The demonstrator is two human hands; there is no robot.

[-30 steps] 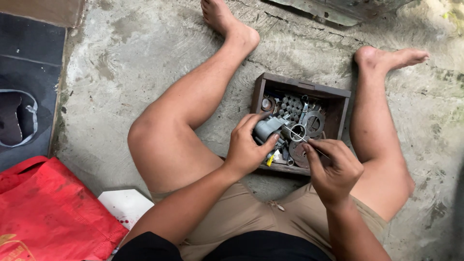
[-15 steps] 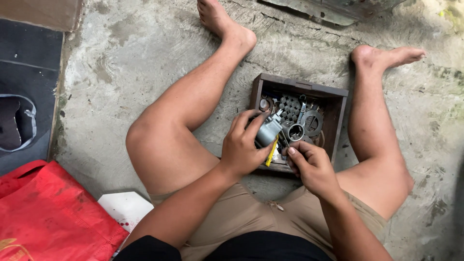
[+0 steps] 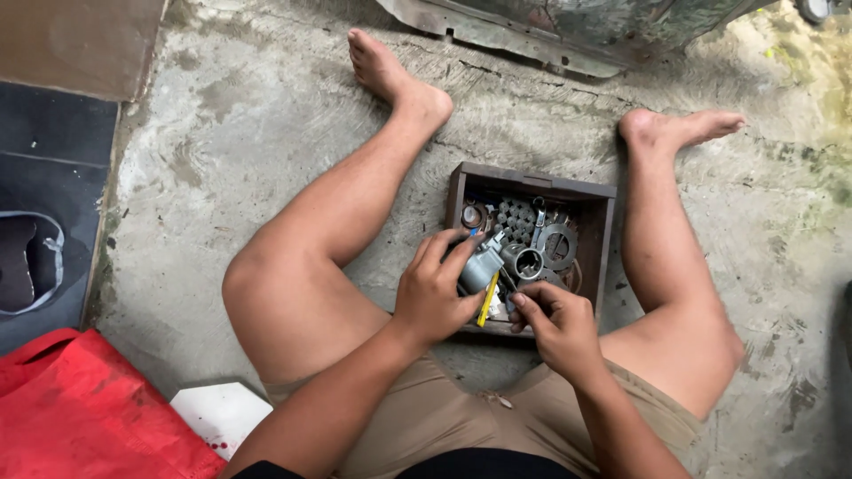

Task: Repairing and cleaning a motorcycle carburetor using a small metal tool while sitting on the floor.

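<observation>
A dark wooden box [image 3: 603, 197] sits on the concrete floor between my bare legs, filled with several metal parts such as gears and rings [image 3: 557, 246]. My left hand [image 3: 435, 288] reaches into the box's near left corner and grips a grey metal part [image 3: 482, 266]. A yellow-handled tool [image 3: 487, 299] lies just under that hand. My right hand [image 3: 555, 324] rests over the box's near edge, fingers curled and pinched down among the parts; what it holds is hidden.
A red bag [image 3: 84, 412] lies at the lower left beside a white sheet [image 3: 222, 412]. A dark mat with a sandal [image 3: 35, 257] is at the left edge. A rusty metal panel [image 3: 568, 27] lies beyond my feet.
My right hand has come down from above the parts to the box's near edge. My left hand stays on the grey part and has shifted slightly.
</observation>
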